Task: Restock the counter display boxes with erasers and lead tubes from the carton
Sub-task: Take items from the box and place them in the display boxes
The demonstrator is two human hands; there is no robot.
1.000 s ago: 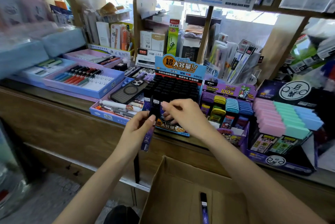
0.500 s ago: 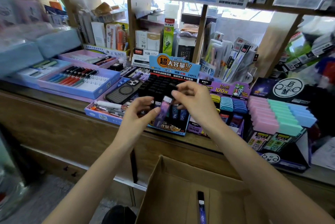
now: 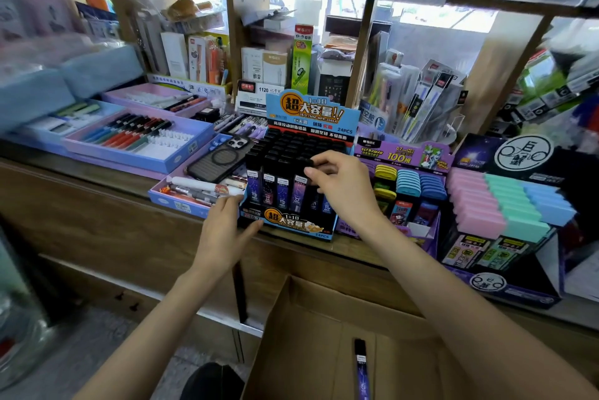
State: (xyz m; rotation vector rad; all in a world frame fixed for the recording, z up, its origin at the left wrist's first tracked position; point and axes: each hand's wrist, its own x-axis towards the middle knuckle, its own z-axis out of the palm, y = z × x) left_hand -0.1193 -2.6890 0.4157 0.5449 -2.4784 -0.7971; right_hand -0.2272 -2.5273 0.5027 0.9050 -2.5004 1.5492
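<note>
The lead tube (image 3: 299,190) stands near the front of the display box (image 3: 301,225) on the desk (image 3: 97,202); right hand (image 3: 340,185) pinches its cap; left hand (image 3: 223,234), fingers flat, braces the box corner; probably best pressed straight down, level with neighbours.

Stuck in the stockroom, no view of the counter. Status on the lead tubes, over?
Left hand braces display box corner. Right hand pinches cap of front-row lead tube. One loose tube lies in carton. Phone beside box, not blocking.
</note>
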